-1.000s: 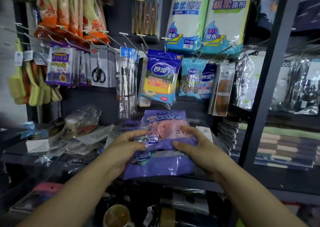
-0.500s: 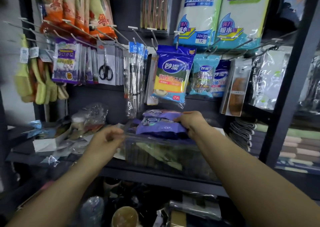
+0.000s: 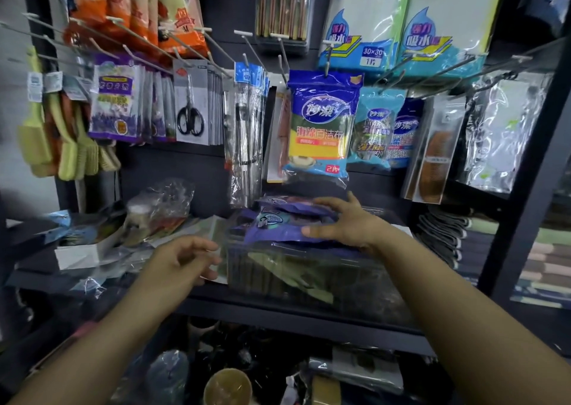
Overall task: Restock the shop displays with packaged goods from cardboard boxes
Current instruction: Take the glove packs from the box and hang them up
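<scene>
- Dark shop shelving carries a pegboard wall of hanging packets above a black metal shelf (image 3: 278,309).
- On this shelf, centre, stands a clear plastic bin (image 3: 309,276), stacked above its rim with flat purple plastic glove packets (image 3: 278,228).
- Right hand (image 3: 349,222): fingers straight, spread flat on the top packets, pressing; grasping nothing.
- Left hand (image 3: 182,261): near the bin's left wall, apart from it, fingers loosely curled, holding nothing.
- Judgement: step in hand is settling the packets into the bin.
- Recommendation: bring the left hand against the bin's left wall to steady it; press evenly downward and square the edges, since glossy packets heaped above the rim could slide off towards the near edge.
- No cardboard box is visible.
</scene>
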### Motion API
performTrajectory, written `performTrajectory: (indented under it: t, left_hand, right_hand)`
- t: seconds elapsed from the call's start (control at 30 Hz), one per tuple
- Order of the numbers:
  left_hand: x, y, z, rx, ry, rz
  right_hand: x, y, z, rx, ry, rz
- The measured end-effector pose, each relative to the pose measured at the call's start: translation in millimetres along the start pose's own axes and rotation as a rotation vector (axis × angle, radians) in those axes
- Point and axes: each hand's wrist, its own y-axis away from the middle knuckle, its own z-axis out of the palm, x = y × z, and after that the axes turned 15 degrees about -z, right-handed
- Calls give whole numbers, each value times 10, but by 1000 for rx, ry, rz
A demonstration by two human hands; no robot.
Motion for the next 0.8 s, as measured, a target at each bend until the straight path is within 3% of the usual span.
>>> performTrajectory:
  t: [0.07, 0.13, 0.23, 0.5, 0.7, 0.8]
  left_hand:
    - [-5, 12, -2, -7, -7, 8]
    - [-14, 17, 10, -14, -13, 4]
    - [-49, 0, 25, -22, -18, -4]
    - [-120, -1, 81, -53, 0, -24]
    - [-398, 297, 288, -144, -51, -4]
    - [-743, 585, 599, -222, -90, -46]
  right_hand:
    - [-38, 38, -5, -66, 182, -114]
    - [-34, 26, 46, -2, 217, -166]
    - [6, -40, 151, 105, 242, -135]
    - [11, -56, 105, 17, 181, -63]
    - [46, 891, 131, 513, 77, -260]
    - [393, 1722, 350, 510, -13, -249]
